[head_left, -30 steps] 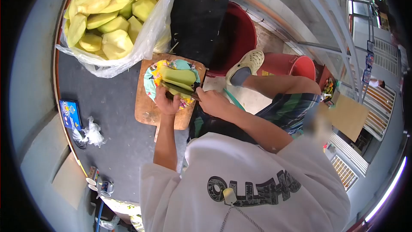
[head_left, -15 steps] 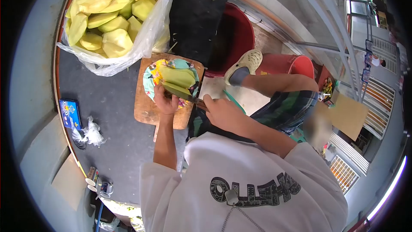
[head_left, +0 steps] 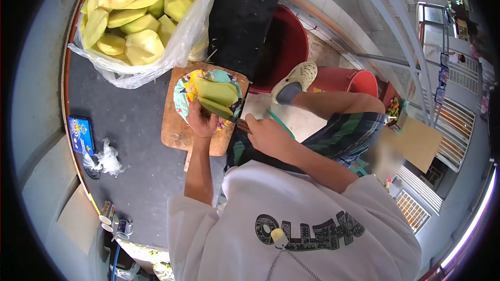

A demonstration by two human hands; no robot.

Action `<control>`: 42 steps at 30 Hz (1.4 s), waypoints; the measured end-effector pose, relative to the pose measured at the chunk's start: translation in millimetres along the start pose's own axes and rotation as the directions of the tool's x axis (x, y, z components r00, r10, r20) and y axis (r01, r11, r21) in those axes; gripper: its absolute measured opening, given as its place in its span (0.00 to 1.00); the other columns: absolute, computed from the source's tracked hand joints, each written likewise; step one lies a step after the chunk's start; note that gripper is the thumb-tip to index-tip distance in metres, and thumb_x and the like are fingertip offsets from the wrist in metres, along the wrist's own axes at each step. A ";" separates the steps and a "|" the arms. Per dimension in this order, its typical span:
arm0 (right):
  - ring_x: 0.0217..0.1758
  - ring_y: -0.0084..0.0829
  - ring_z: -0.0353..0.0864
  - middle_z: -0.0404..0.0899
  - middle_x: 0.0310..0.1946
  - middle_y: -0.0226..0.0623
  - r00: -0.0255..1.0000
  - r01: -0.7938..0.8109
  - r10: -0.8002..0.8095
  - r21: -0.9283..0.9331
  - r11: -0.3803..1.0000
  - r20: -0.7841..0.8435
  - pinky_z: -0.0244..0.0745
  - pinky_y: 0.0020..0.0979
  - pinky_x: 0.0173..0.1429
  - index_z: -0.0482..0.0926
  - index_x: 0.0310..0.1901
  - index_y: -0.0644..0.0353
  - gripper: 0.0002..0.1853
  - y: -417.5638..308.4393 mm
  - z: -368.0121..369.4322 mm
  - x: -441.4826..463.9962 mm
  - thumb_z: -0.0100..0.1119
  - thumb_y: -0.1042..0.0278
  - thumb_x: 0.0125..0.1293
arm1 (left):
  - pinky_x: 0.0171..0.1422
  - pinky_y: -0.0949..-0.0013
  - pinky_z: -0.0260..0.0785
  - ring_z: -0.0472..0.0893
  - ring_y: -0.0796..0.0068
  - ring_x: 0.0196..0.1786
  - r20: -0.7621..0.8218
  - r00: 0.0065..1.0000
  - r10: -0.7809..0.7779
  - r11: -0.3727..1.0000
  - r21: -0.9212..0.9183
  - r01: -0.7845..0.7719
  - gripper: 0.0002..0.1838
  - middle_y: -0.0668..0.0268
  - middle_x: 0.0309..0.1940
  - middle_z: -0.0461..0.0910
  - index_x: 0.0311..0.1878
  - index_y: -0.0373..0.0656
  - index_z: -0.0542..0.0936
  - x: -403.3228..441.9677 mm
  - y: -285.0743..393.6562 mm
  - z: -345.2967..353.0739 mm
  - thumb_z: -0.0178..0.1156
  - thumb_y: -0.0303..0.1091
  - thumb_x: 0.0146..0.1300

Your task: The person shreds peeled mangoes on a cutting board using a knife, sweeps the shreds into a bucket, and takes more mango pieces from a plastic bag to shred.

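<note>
On a wooden cutting board (head_left: 173, 138) lies a colourful patterned cloth (head_left: 181, 98) with pale green peeled fruit, which looks like green mango (head_left: 217, 92), on top of it. My left hand (head_left: 202, 121) is closed on the near side of the fruit, fingertips against a lower slice. A knife (head_left: 227, 117) is in my right hand (head_left: 269, 135), fingers wrapped round its brown handle. Its blade lies along the near edge of the fruit, close to my left fingers. Whether the blade is cutting into the flesh I cannot tell.
A clear plastic bag (head_left: 195, 36) full of peeled fruit pieces stands beyond the board on the black table (head_left: 146, 125). Left are a blue box (head_left: 81, 134), a crumpled plastic bag (head_left: 109, 158) and mugs (head_left: 123, 228). A red tub (head_left: 291, 36) stands right of the table.
The view has shifted slightly. Both hands, the knife and the fruit keep nearly the same places relative to the board.
</note>
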State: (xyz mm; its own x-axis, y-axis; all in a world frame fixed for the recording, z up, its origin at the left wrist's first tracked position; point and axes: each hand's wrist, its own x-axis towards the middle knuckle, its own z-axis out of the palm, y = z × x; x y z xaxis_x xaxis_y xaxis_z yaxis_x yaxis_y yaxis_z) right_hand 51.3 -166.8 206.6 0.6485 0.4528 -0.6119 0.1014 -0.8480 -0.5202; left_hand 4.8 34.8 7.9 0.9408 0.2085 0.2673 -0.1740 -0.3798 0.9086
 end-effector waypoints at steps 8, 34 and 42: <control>0.32 0.61 0.84 0.80 0.24 0.59 0.999 0.032 -0.032 0.047 0.998 0.003 0.80 0.55 0.37 0.68 0.45 0.68 0.14 8.2 11.8 15.8 0.59 0.72 0.63 | 0.31 0.56 0.64 0.73 0.53 0.29 -0.077 0.997 -0.005 1.000 -0.004 0.005 0.22 0.55 0.29 0.72 0.44 0.38 0.75 11.0 5.9 3.4 0.69 0.43 0.56; 0.35 0.61 0.83 0.80 0.27 0.62 0.990 0.107 -0.089 0.174 0.979 -0.105 0.77 0.57 0.40 0.70 0.51 0.63 0.16 54.0 56.9 63.0 0.59 0.67 0.65 | 0.52 0.54 0.75 0.79 0.47 0.51 0.021 0.985 -0.171 0.904 0.402 0.148 0.29 0.50 0.55 0.73 0.56 0.38 0.74 0.5 64.3 -0.6 0.74 0.34 0.53; 0.48 0.61 0.79 0.80 0.42 0.62 0.995 0.101 -0.100 0.190 0.977 -0.018 0.75 0.55 0.53 0.72 0.60 0.60 0.22 53.0 30.3 67.3 0.59 0.63 0.66 | 0.42 0.66 0.80 0.82 0.71 0.40 -0.246 0.786 -0.567 0.806 0.032 0.591 0.22 0.58 0.41 0.81 0.52 0.34 0.75 -1.6 91.4 21.3 0.70 0.26 0.55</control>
State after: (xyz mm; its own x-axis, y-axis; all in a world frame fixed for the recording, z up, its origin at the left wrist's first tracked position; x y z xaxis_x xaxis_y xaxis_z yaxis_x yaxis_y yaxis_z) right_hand 77.4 -172.9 119.8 0.6484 0.5302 -0.5463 0.0215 -0.7301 -0.6830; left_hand -6.4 -19.5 83.6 0.7668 0.6007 -0.2264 0.4257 -0.2119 0.8797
